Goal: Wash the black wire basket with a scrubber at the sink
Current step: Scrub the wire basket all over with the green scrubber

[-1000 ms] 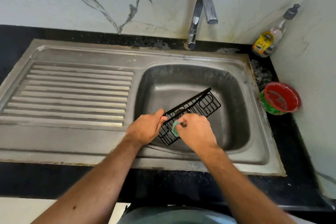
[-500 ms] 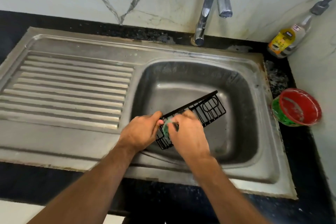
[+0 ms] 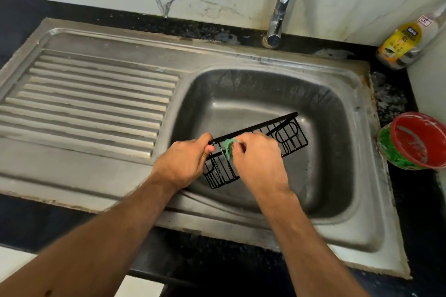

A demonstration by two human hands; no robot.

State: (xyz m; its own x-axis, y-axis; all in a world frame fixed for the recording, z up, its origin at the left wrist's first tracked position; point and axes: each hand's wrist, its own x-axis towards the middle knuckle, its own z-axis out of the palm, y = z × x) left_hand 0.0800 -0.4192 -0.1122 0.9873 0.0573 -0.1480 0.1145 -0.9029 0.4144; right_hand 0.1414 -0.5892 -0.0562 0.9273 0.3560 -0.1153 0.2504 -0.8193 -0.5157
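Head view, basket: black wire basket (image 3: 284, 136) held tilted over the sink (image 3: 265, 94) basin, long rim running from near-left up to far-right; not resting on the basin floor as far as I can tell.
Head view, left hand: my left hand (image 3: 183, 164) grips the near-left end of the rim, fingers (image 3: 209, 150) curled round the top wire, thumb on top.
Head view, right hand: my right hand (image 3: 258, 164) pinches the green scrubber (image 3: 228, 147) against the wires just beside the left hand, fingers curled round it.
Head view, water: tap (image 3: 287, 2) above the basin, spout to the right; no stream visible.
Head view, surroundings: soap bottle (image 3: 400, 43) at the back right corner; red-and-green tub (image 3: 415, 141) on the dark surface (image 3: 398, 103) right of the sink; ribbed drainboard (image 3: 91, 101) to the left.
Step in hand (judgement): scrubbing the wires at the left end; far-right end looks yet to be done.
Method note: keep the left grip firm so the basket does not twist; work the scrubber along each wire, not only across them.
Method note: push the scrubber into the joints and the looped section at the far end, where grime would likely sit.
Method note: shift the left hand later so the gripped part also gets scrubbed.
Risk: thin wires may snag the scrubber; wet rim may slip.
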